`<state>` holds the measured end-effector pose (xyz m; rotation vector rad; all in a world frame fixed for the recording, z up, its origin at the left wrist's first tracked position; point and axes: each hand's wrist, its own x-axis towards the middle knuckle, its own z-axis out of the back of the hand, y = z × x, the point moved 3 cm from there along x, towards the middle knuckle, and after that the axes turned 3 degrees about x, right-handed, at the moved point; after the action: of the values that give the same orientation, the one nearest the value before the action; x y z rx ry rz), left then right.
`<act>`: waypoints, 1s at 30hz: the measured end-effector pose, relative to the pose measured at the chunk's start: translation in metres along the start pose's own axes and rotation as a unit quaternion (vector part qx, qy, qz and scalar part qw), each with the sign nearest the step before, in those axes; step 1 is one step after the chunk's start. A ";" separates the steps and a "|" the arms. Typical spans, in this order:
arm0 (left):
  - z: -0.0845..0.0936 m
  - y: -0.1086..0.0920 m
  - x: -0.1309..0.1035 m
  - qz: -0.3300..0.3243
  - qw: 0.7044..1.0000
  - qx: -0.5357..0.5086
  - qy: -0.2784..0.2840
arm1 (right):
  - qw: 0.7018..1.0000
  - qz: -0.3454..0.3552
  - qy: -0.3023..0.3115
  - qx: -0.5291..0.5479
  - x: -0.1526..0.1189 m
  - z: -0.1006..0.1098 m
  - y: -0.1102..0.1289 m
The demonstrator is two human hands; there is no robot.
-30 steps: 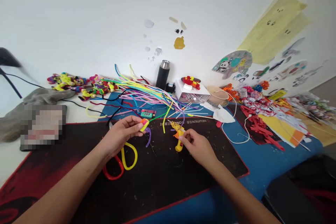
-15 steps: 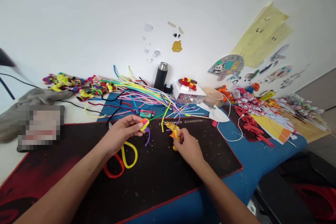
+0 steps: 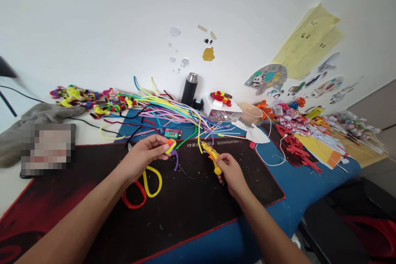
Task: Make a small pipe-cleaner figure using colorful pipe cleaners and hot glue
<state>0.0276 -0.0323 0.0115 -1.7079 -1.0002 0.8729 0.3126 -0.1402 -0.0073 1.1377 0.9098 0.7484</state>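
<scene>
My left hand [image 3: 150,152] pinches a small fuzzy craft piece [image 3: 170,147] in yellow, orange and pink between thumb and fingertips. A purple pipe cleaner [image 3: 176,161] hangs from that piece. My right hand [image 3: 232,172] is closed round the rear of a yellow glue gun [image 3: 213,156] with an orange trigger, its nozzle pointing away to the upper left. A thin dark cord [image 3: 188,176] runs over the mat between the hands. Under my left wrist lie scissors with one red handle loop [image 3: 136,202] and one yellow loop [image 3: 154,194]; my forearm hides part of them.
A black desk mat [image 3: 185,218] covers the blue tabletop [image 3: 312,177]. Behind it lie loose pipe cleaners [image 3: 167,111], a black flask [image 3: 189,90] and a white box [image 3: 223,112]. Finished fuzzy figures [image 3: 74,95] sit at left. Red strips [image 3: 298,150] lie at right.
My right hand has moved a little to the right with the glue gun, away from the craft piece. The left hand has stayed almost in place, still pinching the piece.
</scene>
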 end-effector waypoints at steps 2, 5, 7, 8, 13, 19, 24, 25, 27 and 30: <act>0.000 0.000 0.000 0.000 1.000 0.002 0.001 | 0.999 -0.019 -0.002 0.028 -0.001 0.002 0.001; 0.000 0.001 0.000 -0.002 1.000 0.005 0.002 | 0.998 -0.033 -0.004 0.047 -0.003 0.004 -0.001; 0.000 0.001 0.000 -0.001 1.000 0.009 0.005 | 0.998 -0.030 0.000 0.046 -0.004 0.004 -0.002; 0.000 0.001 0.001 0.000 1.000 0.012 0.006 | 0.999 -0.025 0.003 0.044 -0.004 0.004 -0.002; 0.000 0.000 0.000 0.000 1.000 0.022 0.010 | 0.999 -0.003 0.034 0.006 -0.005 0.005 -0.004; -0.002 -0.001 0.000 0.009 0.999 0.042 0.006 | 0.977 0.102 0.056 -0.178 -0.008 0.003 -0.005; 0.001 0.003 0.002 0.005 0.998 0.063 0.012 | 0.938 0.163 0.035 -0.305 -0.002 0.009 0.018; 0.002 0.005 0.003 0.004 0.998 0.068 0.014 | 0.932 0.167 0.026 -0.320 0.004 0.013 0.024; 0.003 0.007 0.004 0.001 0.997 0.075 0.018 | 0.916 0.172 0.023 -0.361 0.022 0.020 0.036; 0.005 0.008 0.005 0.001 0.996 0.083 0.022 | 0.891 0.154 0.023 -0.425 0.054 0.027 0.046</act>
<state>0.0271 -0.0283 0.0016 -1.5817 -0.8729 0.8917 0.3586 -0.0930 0.0294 0.4712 0.3413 1.2761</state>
